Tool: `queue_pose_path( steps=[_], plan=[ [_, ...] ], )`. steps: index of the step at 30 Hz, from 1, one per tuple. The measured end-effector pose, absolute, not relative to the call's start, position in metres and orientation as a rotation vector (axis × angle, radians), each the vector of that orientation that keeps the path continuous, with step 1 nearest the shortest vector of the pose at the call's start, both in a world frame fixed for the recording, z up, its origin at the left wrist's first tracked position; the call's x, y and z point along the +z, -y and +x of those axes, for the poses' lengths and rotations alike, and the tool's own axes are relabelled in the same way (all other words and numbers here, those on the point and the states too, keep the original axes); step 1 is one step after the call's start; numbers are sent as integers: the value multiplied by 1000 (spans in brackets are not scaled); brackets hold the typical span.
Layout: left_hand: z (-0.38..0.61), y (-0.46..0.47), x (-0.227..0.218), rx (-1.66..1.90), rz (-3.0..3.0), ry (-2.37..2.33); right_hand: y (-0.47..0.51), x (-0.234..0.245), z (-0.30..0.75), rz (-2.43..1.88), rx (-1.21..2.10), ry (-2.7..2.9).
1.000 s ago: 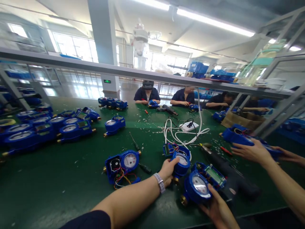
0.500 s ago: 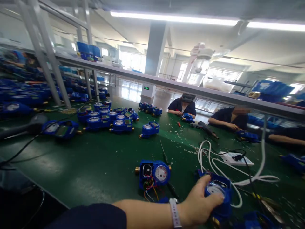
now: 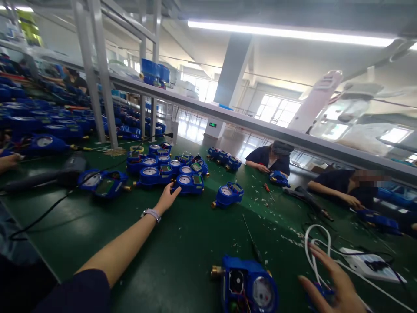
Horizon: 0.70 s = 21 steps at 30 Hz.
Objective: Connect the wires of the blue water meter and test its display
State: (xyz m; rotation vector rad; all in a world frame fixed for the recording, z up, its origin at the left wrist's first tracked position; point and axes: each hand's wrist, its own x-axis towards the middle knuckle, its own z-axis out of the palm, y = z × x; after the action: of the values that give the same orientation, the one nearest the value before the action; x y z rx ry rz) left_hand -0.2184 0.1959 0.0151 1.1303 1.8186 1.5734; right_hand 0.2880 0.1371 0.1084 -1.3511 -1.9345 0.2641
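My left hand (image 3: 167, 199), with a light-banded watch on its wrist, reaches to the near left end of a blue water meter (image 3: 190, 184) in a cluster. Its thumb and fingers are apart at the meter's edge; a firm grip does not show. At lower right my right hand (image 3: 335, 280) is open, fingers spread, above a blue part (image 3: 322, 293) mostly hidden beneath it. Between my hands, at the bottom edge, lies an opened blue water meter (image 3: 249, 284) with its dial and inner wiring exposed. A single closed water meter (image 3: 229, 194) stands right of the cluster.
A thin screwdriver (image 3: 250, 239) lies behind the opened meter. White cable (image 3: 317, 237) and a power strip (image 3: 371, 263) lie at right. A heat gun (image 3: 70, 171) with black cord is at left. A shelf (image 3: 202, 104) crosses above; two co-workers sit across the table.
My left hand has left the meter at lower right and reached across to the cluster. My right hand has come into view at lower right. The view has shifted.
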Motion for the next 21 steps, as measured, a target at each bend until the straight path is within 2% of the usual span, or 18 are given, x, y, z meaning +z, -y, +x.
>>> queue_pose_path(
  steps=[3, 6, 13, 16, 19, 21],
  plan=[
    [-235, -222, -12, 1489, 1203, -1887, -207, 105, 198, -1070, 95, 2366],
    [-227, -248, -31, 1467, 1267, -1972, -275, 85, 124, -969, -74, 2655],
    [-153, -308, -51, 1434, 1398, -2016, -367, 31, 47, -845, -313, 2697],
    [-137, -313, -36, 1380, 1409, -1901, -389, 23, 62, -867, -318, 2688],
    [-154, -311, 4, 1285, 1506, -1763, -407, 20, 88, -860, -289, 2682],
    [-186, -320, 36, 1308, 1641, -1854, -412, 21, 99, -838, -272, 2675]
  ],
)
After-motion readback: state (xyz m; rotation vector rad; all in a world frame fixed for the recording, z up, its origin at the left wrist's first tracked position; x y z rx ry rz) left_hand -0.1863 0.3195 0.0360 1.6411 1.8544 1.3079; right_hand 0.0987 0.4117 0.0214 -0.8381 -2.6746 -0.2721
